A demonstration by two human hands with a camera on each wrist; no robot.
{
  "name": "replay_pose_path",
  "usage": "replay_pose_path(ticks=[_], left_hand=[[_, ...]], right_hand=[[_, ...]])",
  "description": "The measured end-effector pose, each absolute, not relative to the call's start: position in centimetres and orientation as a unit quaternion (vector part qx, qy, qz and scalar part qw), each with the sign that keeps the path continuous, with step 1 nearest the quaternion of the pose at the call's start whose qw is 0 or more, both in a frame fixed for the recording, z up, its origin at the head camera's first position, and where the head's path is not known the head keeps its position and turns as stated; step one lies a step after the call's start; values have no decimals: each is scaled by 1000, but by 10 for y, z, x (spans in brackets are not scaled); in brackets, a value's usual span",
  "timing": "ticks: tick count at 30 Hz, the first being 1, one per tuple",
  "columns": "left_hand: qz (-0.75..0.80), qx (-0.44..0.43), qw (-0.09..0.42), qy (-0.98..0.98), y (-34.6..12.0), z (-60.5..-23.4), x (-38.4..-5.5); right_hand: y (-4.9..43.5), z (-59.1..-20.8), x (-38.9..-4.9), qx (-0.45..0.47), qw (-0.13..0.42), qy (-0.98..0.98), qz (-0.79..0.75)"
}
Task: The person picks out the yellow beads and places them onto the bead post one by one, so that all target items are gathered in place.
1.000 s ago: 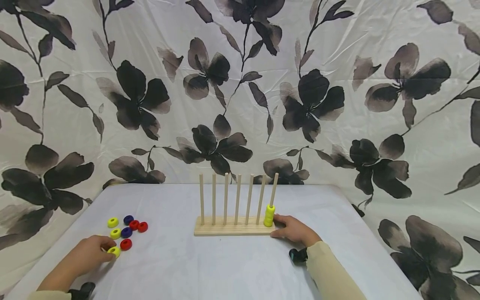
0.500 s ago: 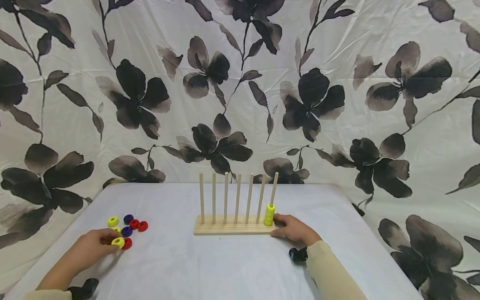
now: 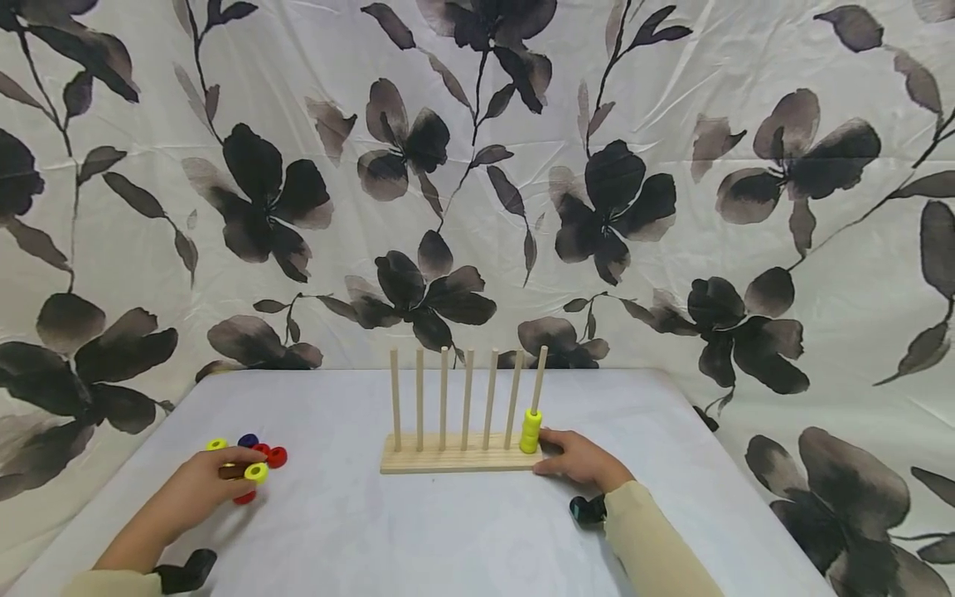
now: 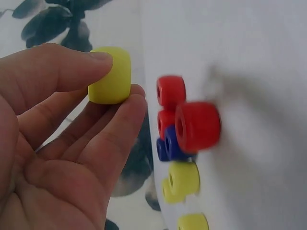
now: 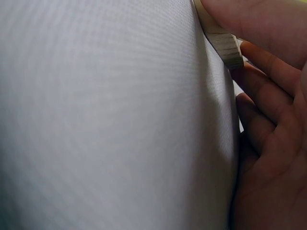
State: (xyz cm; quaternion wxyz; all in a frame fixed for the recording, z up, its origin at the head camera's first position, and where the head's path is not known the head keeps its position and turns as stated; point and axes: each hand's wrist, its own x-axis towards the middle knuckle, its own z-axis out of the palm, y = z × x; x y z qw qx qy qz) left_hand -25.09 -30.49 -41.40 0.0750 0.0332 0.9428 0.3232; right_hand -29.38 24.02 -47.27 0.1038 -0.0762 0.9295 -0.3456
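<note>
My left hand [image 3: 197, 479] pinches a yellow bead [image 3: 257, 473] between thumb and fingers, above the table at the left. The left wrist view shows that bead [image 4: 111, 75] from the side, its hole turned out of sight. Below it lie red beads [image 4: 197, 126], blue beads [image 4: 175, 143] and yellow beads [image 4: 184, 177], partly behind the hand in the head view. My right hand [image 3: 585, 460] holds the right end of a wooden peg rack [image 3: 455, 461], thumb in front and fingers behind. On its rightmost peg sits a stack of yellow beads [image 3: 530, 432]; the other pegs are bare.
A white-covered table [image 3: 418, 531] carries everything. Right behind it hangs a white cloth [image 3: 522, 207] with dark flowers. The upright pegs [image 3: 467, 400] rise well above the rack's base.
My left hand has lifted the yellow bead and carried it up and to the right, over the loose beads. The right hand keeps its hold on the rack.
</note>
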Motion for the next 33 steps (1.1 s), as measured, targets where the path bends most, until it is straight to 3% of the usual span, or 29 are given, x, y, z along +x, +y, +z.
replay_pose_path(ticks=[8, 19, 33], left_hand=[[323, 67, 53, 942, -284, -411, -254], [344, 90, 71, 932, -257, -406, -262], [367, 147, 53, 917, -217, -396, -265]], right_hand=[[239, -474, -295, -66, 117, 927, -349], [240, -472, -297, -70, 111, 928, -348], [239, -471, -296, -69, 111, 927, -352]])
